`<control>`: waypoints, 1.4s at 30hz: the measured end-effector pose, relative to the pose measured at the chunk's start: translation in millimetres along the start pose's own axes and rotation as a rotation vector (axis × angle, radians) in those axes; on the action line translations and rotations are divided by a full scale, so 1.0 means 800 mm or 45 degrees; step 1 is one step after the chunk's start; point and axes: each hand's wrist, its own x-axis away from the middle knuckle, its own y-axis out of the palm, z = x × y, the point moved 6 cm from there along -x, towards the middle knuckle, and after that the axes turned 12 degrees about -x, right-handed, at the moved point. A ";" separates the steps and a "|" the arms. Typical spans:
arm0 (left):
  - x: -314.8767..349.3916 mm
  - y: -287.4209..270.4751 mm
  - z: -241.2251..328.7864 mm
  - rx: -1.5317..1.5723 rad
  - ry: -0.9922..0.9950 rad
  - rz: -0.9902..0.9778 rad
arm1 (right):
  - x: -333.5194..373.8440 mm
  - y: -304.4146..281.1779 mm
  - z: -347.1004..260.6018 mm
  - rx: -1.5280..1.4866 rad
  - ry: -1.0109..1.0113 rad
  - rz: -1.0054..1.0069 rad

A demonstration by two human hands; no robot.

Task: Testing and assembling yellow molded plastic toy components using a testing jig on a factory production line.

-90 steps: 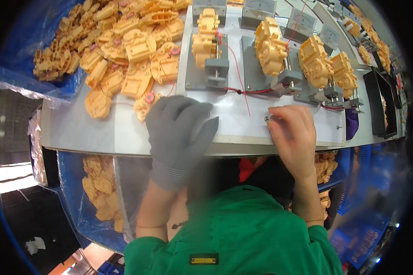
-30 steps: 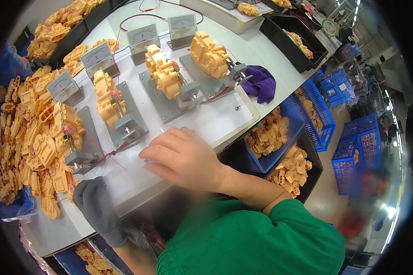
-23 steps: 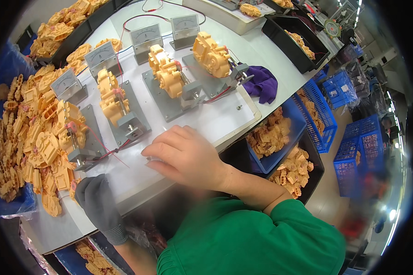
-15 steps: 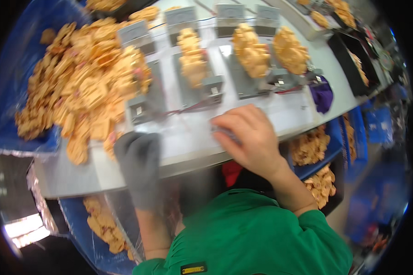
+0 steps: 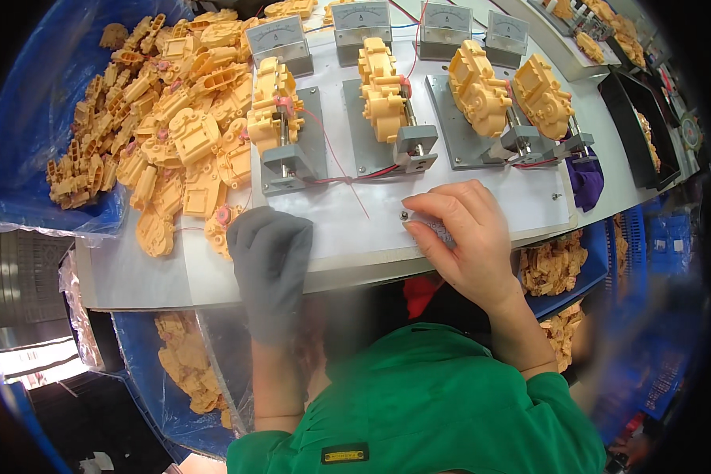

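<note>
My left hand [image 5: 270, 257], in a grey glove, is curled at the table's front edge beside the heap of yellow plastic housings [image 5: 189, 134]; whatever it may hold is hidden. Over the white sheet [image 5: 332, 225], my bare right hand [image 5: 470, 241] has thumb and forefinger apart. A small metal stud [image 5: 404, 215] is at the forefinger's tip. Beyond the hands, several grey metal test fixtures [image 5: 363, 130] each carry a yellow gearbox-like housing [image 5: 383, 91] against a clamp block [image 5: 416, 144]. A thin red wire [image 5: 336, 158] trails from the left fixture onto the sheet.
Analog panel meters [image 5: 362, 17] stand behind the fixtures. A blue lined bin [image 5: 16, 150] lies far left, and another blue bin [image 5: 138, 355] sits below the table. To the right are a purple cloth [image 5: 586, 183], a black tray [image 5: 628, 130] and a blue crate [image 5: 592, 272] holding yellow parts.
The view has shifted, so the table and fixtures sit farther right. Both hands stay near the front edge. My right thumb and forefinger look farther apart.
</note>
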 end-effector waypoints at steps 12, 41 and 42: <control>0.004 0.000 -0.006 0.019 0.002 0.015 | -0.001 -0.008 -0.012 -0.181 -0.060 0.106; -0.187 -0.177 0.059 -0.096 -0.004 -0.012 | -0.044 0.080 -0.041 -0.881 -0.110 -0.097; -0.164 -0.205 0.030 -0.092 0.031 0.059 | -0.046 0.078 -0.036 -0.870 -0.051 -0.080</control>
